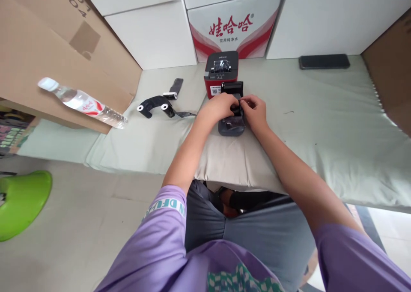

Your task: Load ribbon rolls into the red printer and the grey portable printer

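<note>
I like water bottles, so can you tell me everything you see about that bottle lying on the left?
The water bottle is clear plastic with a white cap and a red and white label around its middle. It lies on its side, cap pointing up and left, its bottom end toward the pale cloth-covered surface. It rests against the big brown cardboard box. How much water it holds cannot be told. No hand touches it; both hands are busy farther right.

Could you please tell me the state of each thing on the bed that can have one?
Grey label printer: lid open, both hands at its compartment.
Red label printer: upright, ribbon visible through the top.
Water bottle: lying on its side, capped.
Ribbon rolls: partly unwound.
Phone: flat, screen dark.
Left hand, right hand: pinching a black part.
</note>
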A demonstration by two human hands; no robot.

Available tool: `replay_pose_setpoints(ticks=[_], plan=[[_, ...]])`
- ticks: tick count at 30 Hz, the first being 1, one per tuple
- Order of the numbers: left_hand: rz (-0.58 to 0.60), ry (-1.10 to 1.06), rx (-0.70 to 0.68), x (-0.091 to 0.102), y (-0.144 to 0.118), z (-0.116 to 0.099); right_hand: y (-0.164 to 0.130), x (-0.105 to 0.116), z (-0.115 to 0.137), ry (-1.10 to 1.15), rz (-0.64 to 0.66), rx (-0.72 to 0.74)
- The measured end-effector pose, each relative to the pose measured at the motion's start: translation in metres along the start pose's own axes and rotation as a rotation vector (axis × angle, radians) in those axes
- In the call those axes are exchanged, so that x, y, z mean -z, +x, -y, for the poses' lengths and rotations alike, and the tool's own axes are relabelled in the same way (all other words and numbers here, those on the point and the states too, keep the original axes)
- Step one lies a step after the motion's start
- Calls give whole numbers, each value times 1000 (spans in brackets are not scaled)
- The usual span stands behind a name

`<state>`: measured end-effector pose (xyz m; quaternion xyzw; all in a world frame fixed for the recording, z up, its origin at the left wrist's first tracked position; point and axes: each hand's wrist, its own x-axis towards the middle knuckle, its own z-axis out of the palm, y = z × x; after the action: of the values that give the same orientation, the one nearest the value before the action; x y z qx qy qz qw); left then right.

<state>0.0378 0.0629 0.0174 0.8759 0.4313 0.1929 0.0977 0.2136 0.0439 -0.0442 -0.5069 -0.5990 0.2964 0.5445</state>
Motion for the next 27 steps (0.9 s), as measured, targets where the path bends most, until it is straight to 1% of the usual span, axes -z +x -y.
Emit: replay_pose_setpoints(ticks=[3,5,10,13,21,27], plan=[[109,125,39,-6,4,-5,-1,1,2,-11,5,0],[90,141,44,-6,3,-7,-1,2,3,-22,6,5],[104,72,-72,6,-6,-2,-2,2,3,-50,17,14],[114,45,-101,12,-10,-1,-1,2,1,-73,37,19],[69,-104,-80,18,-16,-3,-1,2,2,-64,40,29],[17,-81,-76,17,-18,-1,-2,2,3,-71,41,19]])
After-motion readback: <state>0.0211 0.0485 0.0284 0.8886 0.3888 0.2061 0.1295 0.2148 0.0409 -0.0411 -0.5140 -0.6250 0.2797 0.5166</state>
